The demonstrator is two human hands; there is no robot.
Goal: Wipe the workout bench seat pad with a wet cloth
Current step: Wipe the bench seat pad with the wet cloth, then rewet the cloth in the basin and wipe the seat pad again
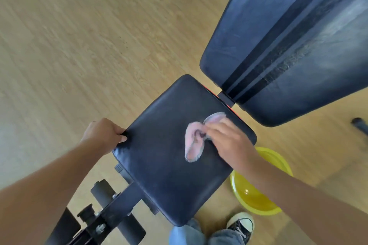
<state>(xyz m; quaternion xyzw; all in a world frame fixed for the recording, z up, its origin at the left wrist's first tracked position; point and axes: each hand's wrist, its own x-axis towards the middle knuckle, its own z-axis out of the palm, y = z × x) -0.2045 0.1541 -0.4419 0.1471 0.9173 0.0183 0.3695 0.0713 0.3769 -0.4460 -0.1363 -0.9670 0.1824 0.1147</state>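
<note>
On the black padded vinyl seat pad (169, 157) of the workout bench, my right hand (229, 141) presses a small pink wet cloth (193, 141) against the upholstery, toward the pad's far right part. My fingers (214, 129) are bent and bunched over the cloth's right edge, pinching it closed rather than spread flat; most of the cloth lies crumpled to the left of my knuckles, and a flap sticks out beyond my fingertips toward the backrest.

My left hand (103, 135) is curled tight around the seat pad's left edge, the thumb lying on top of the padding and the fingers wrapped underneath, out of sight.

The long black padded backrest (278, 45) stretches away at the upper right, dusty grey streaks along its surface, separated from the seat by a narrow gap. A round yellow plastic basin (254, 201) sits on the light wood-patterned floor (79, 45) just beside the seat's right side, partly under my right forearm. My black canvas sneaker (242, 225) with white toe stands near the basin.
</note>
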